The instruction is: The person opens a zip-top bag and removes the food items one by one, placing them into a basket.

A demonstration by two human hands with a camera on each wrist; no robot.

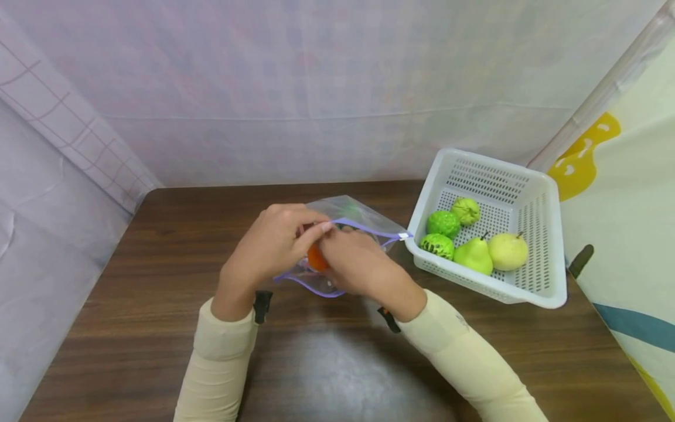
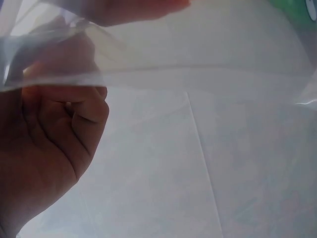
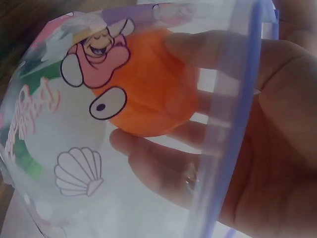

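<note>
A clear zip bag (image 1: 345, 206) with a purple zip edge and cartoon prints lies at mid-table, its mouth spread apart. My left hand (image 1: 271, 243) pinches the bag's edge between thumb and fingers; in the left wrist view, the hand (image 2: 62, 131) has curled fingers behind the clear plastic. Reaching through the mouth, my right hand (image 1: 361, 261) holds a round orange fruit (image 3: 156, 94). Thumb and fingers of the right hand (image 3: 282, 114) lie around this fruit inside the bag. Something pale and green shows behind the bag's print, too blurred to identify.
To the right stands a white plastic basket (image 1: 558, 246) holding several fruits, among them a green pear (image 1: 473, 256), a pale yellow round pear (image 1: 508, 251) and a bumpy green fruit (image 1: 443, 224). The dark wooden table (image 1: 158, 281) meets a cloth-covered wall (image 1: 263, 140) behind.
</note>
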